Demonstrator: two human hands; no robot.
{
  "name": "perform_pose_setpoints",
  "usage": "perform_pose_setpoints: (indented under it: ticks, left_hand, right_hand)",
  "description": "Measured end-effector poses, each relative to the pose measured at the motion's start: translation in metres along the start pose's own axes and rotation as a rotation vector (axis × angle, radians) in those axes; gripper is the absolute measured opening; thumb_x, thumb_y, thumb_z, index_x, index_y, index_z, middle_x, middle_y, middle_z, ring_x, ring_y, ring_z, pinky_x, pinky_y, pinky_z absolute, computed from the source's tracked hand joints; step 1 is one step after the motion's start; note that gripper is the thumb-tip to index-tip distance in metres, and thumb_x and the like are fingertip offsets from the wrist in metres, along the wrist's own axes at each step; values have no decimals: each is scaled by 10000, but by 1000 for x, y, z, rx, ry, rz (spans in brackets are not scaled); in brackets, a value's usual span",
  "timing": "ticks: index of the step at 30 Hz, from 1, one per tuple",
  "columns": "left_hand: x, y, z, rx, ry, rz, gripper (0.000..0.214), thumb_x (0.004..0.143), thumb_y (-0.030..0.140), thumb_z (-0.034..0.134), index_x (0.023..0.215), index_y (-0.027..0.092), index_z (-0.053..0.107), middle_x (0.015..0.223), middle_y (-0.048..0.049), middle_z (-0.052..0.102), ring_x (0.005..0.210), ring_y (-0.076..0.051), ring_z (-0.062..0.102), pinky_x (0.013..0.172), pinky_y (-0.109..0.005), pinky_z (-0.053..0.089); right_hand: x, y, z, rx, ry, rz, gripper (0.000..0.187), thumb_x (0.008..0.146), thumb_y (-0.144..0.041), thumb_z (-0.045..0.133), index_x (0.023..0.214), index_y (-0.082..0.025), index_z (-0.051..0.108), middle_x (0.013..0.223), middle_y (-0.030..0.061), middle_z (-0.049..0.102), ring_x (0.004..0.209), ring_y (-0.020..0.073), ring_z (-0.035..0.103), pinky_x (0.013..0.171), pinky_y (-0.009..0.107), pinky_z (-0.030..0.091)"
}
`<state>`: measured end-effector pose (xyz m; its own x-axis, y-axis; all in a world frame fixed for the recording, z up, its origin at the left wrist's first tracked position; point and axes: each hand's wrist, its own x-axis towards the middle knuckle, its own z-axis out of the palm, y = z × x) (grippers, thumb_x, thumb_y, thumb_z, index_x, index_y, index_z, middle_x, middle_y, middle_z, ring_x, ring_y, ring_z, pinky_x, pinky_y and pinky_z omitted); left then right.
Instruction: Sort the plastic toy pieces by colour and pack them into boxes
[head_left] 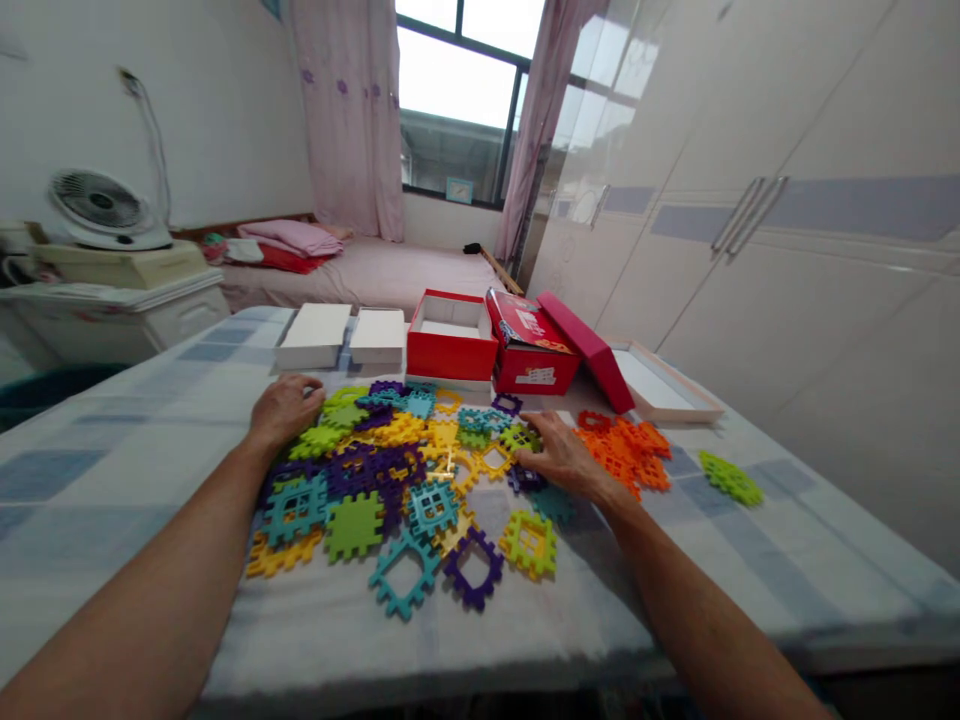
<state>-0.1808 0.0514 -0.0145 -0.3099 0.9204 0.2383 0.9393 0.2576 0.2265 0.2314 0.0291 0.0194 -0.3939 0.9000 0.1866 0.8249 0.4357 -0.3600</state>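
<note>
A heap of flat plastic interlocking tiles with toothed edges lies mixed on the cloth, in purple, yellow, teal and green. At its left edge rests my left hand (283,408), fingers loosely bent and slightly apart beside light green tiles (318,441); I see nothing held in it. My right hand (559,455) is at the heap's right side, thumb and forefinger around a green window tile (519,438). Below that hand lie a dark purple tile (527,480) and a teal tile (553,504). Orange tiles (622,452) form a separate pile to its right.
A lone green tile (730,478) lies far right. Along the back stand two white boxes (315,335), an open red box (452,355), another red box (534,370) with a leaning red lid (589,350), and a shallow white tray (667,410). The checked tablecloth (757,590) covers the surface.
</note>
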Motion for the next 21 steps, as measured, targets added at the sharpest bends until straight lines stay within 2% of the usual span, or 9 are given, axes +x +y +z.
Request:
perform_pose_setpoints:
  ticks: [5, 9, 12, 15, 18, 21]
  left_hand:
    - [1, -2, 3, -6, 21, 5, 409, 812, 340, 378, 1027, 162, 677, 1180, -136, 641, 1111, -265, 578, 958, -344, 451]
    - [2, -2, 5, -18, 28, 6, 395, 809, 332, 382, 1017, 168, 676, 1174, -140, 640, 1119, -274, 574, 972, -352, 441]
    - [2, -2, 5, -31, 36, 7, 385, 807, 317, 388, 1010, 167, 679, 1169, -139, 645, 1120, -274, 573, 975, -356, 439]
    - [1, -1, 5, -42, 49, 6, 383, 800, 312, 401, 1001, 160, 689, 1161, -142, 650, 1106, -277, 582, 965, -357, 445]
    - [0, -1, 5, -45, 62, 4, 407, 802, 321, 397, 1012, 141, 696, 1157, -150, 652, 1103, -278, 586, 959, -348, 447]
    - [0, 0, 6, -48, 67, 6, 419, 803, 317, 393, 1019, 129, 699, 1144, -150, 657, 1099, -270, 587, 957, -337, 446]
  right_hand:
    - [2, 7, -1, 47, 173, -170, 459, 757, -242, 577, 1210, -174, 543, 1123, 106, 487, 1020, 226, 525, 906, 383, 454]
    - [2, 3, -7, 62, 259, -110, 426, 764, -265, 581, 1176, -159, 556, 1098, 108, 488, 1028, 238, 518, 910, 394, 456]
    - [1, -7, -6, 186, 192, -120, 396, 785, -291, 576, 1161, -165, 565, 1073, 91, 521, 991, 211, 538, 857, 355, 482]
    - [0, -22, 4, 252, 56, -269, 351, 817, -253, 541, 1161, -184, 561, 1117, 89, 533, 1007, 188, 544, 857, 334, 481]
    - [1, -34, 16, 147, -16, -358, 374, 847, -249, 520, 1212, -170, 536, 1174, 117, 524, 1058, 198, 531, 940, 365, 438]
    - [3, -38, 24, -28, -49, -341, 457, 848, -361, 563, 1258, -162, 525, 1224, 143, 526, 1122, 248, 502, 977, 411, 401]
